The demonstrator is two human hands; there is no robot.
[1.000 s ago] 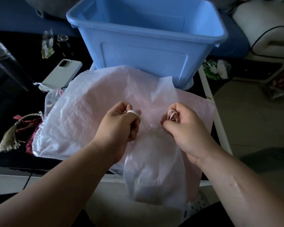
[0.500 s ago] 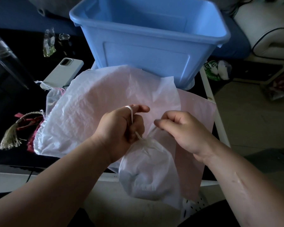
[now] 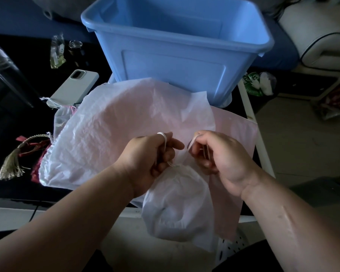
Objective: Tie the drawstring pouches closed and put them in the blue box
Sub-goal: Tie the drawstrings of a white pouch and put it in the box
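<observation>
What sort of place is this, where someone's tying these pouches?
Probably a room in a home rather than a workshop: a phone lies on the dark table, and a white cushioned seat stands beyond the plastic blue box, to its right.

A small white pouch [image 3: 177,205] is hanging at 6 o'clock, its neck cinched and its drawstring [image 3: 161,133] running up to both sides. A large pale pouch [image 3: 114,134] is lying crumpled at 10 o'clock. The blue box [image 3: 175,61] is standing open at 12 o'clock.

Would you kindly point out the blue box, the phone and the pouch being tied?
blue box [image 3: 173,61]: head view, front wall.
phone [image 3: 75,88]: head view, case back.
pouch [image 3: 175,205]: head view, bulging body.
</observation>
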